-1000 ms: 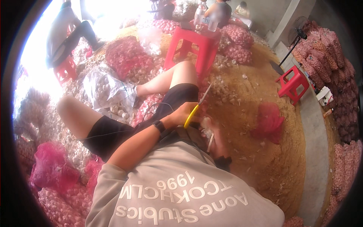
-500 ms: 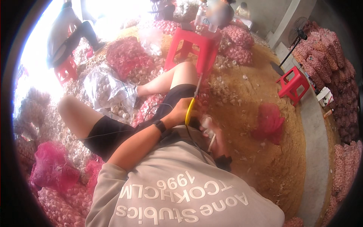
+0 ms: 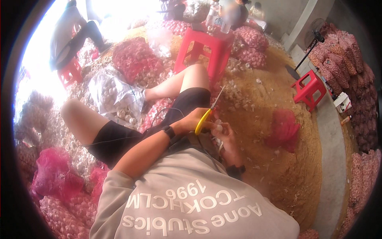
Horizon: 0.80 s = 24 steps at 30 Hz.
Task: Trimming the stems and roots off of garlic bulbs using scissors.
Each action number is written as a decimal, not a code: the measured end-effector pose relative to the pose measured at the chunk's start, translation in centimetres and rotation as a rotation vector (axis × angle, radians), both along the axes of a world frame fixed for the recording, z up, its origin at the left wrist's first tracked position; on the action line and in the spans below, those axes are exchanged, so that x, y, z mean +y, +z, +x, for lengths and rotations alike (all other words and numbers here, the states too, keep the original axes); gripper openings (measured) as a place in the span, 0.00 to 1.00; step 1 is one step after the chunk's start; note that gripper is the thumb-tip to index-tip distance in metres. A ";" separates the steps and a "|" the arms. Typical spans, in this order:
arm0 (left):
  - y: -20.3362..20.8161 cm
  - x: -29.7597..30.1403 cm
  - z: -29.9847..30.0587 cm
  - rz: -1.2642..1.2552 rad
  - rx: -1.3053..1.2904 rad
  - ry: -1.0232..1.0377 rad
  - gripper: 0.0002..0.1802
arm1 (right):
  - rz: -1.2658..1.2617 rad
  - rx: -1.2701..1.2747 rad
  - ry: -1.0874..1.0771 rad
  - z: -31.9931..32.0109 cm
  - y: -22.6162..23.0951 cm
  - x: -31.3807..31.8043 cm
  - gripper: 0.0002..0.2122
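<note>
My left hand is closed round a pair of yellow-handled scissors. Their metal blades point away and to the right, above my lap. Close beside it, my right hand is curled with white garlic between its fingers. A pale stem-like piece shows lower down by that palm. The two hands nearly meet, and whether they touch cannot be made out. Past my knees lies a white plastic sheet with loose garlic bulbs on and around it.
A red stool stands ahead, bottles on top; another red stool is at right. Pink net sacks are stacked along the right wall. A pink net lies on the brown floor. At far left a person sits on a stool.
The scissors have tilted, their blades swinging to the right. My right hand, blurred before, has moved slightly up, and its fingers now show round the garlic.
</note>
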<state>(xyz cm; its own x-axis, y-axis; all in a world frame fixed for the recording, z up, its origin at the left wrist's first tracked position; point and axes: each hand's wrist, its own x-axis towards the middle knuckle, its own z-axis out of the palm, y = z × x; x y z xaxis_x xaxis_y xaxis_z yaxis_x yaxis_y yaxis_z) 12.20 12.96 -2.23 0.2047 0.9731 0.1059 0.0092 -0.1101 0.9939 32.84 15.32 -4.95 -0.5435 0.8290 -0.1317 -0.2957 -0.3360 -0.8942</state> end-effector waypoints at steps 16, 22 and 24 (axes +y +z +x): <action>0.7 -0.5 0.0 -0.012 -0.064 0.154 0.13 | -0.059 0.103 0.019 -0.3 -1.1 0.0 0.20; 0.3 -0.4 0.0 -0.064 -0.089 0.171 0.15 | -0.417 0.544 0.127 -0.2 -0.5 -0.3 0.17; 0.4 -0.3 0.0 -0.058 -0.087 0.156 0.16 | -0.526 0.655 0.166 -0.2 -0.3 -0.2 0.15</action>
<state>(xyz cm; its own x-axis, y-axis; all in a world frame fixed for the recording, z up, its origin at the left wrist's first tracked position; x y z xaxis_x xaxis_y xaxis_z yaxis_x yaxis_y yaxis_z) 12.21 12.64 -1.82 0.0433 0.9973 0.0593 -0.0648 -0.0564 0.9963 32.62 15.13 -5.24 -0.7531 0.6512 -0.0939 -0.6086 -0.7438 -0.2763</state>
